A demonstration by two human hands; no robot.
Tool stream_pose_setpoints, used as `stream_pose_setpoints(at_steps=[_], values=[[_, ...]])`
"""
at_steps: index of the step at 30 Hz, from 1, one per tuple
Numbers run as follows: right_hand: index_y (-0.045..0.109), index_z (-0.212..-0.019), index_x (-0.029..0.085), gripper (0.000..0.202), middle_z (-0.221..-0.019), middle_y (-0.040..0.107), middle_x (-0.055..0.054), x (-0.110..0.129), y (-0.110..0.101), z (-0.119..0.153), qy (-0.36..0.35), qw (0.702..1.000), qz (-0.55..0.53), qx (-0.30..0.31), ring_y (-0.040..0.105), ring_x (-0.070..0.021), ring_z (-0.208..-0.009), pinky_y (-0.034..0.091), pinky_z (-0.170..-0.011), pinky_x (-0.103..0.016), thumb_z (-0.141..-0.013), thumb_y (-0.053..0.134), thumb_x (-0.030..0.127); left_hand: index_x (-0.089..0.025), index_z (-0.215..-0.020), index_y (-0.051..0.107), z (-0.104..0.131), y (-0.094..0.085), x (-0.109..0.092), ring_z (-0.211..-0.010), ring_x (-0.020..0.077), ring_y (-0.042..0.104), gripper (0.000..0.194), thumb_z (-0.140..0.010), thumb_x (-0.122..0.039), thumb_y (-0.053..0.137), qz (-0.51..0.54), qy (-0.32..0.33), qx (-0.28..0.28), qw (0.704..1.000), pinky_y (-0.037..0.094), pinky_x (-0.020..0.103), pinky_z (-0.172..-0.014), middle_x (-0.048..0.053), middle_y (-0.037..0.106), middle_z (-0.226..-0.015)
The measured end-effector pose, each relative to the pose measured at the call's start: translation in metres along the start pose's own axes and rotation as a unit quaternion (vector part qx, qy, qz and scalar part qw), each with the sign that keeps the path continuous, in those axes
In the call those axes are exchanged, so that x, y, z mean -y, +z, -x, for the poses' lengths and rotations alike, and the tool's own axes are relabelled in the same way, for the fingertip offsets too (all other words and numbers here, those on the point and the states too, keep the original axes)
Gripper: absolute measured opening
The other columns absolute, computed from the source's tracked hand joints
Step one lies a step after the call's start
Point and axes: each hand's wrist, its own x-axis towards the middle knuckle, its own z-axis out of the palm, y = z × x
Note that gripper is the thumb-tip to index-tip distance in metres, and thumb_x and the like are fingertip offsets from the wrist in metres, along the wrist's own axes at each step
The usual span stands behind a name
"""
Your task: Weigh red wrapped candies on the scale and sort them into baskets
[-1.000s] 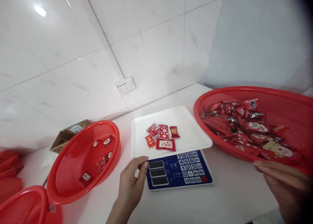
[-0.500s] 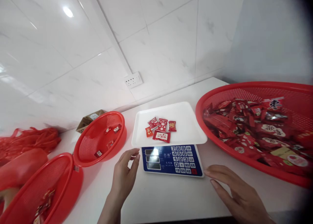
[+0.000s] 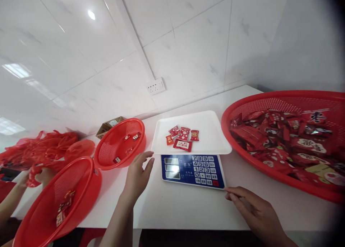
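Note:
A weighing scale with a blue keypad panel stands on the table, topped by a white tray. Several red wrapped candies lie in a loose group on the tray. Left of the scale is my left hand, thumb and forefinger apart, holding nothing and not touching the panel. At the panel's front right corner, thumb and forefinger of my right hand close together on the scale's edge. The displays' readings are too glary to make out.
On the right, a large red basket is heaped with candy packets. Two smaller red baskets hold a few packets on the left. Behind them are a cardboard box and red mesh bags. A co-worker's hands handle red mesh.
The view has swung left, bringing more of the co-worker's arms into sight. My right thumb and forefinger have drawn together at the scale's corner. The candies lie as before on the tray.

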Motion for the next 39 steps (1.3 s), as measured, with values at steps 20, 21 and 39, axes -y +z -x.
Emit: stream_pose_setpoints(at_steps=[20, 21, 39], values=[[0.069, -0.081, 0.023, 0.027, -0.064, 0.070, -0.002, -0.001, 0.010, -0.009, 0.114, 0.980, 0.045, -0.155, 0.068, -0.0185, -0.060, 0.055, -0.061, -0.025, -0.073, 0.056, 0.045, -0.033, -0.142, 0.025, -0.110, 0.075, -0.016, -0.140, 0.0308, -0.005, 0.063, -0.086, -0.063, 0.024, -0.116, 0.338, 0.298, 0.885, 0.005, 0.055, -0.111, 0.005, 0.010, -0.155], [0.069, -0.080, 0.023, 0.026, -0.063, 0.070, -0.001, 0.000, 0.010, -0.011, 0.116, 0.980, 0.046, -0.155, 0.068, -0.0185, -0.060, 0.056, -0.061, -0.025, -0.072, 0.056, 0.044, -0.034, -0.142, 0.025, -0.113, 0.078, -0.017, -0.140, 0.0307, -0.004, 0.063, -0.086, -0.063, 0.023, -0.118, 0.341, 0.301, 0.883, 0.005, 0.056, -0.111, 0.004, 0.011, -0.155], [0.069, -0.080, 0.023, 0.028, -0.066, 0.071, -0.002, -0.001, 0.010, -0.012, 0.163, 0.975, 0.038, -0.148, 0.068, -0.0202, -0.063, 0.055, -0.062, -0.027, -0.070, 0.057, 0.046, -0.033, -0.140, 0.029, -0.145, 0.098, -0.028, -0.140, 0.0322, 0.001, 0.063, -0.085, -0.065, 0.026, -0.093, 0.299, 0.282, 0.907, 0.003, 0.059, -0.109, 0.007, 0.015, -0.154]])
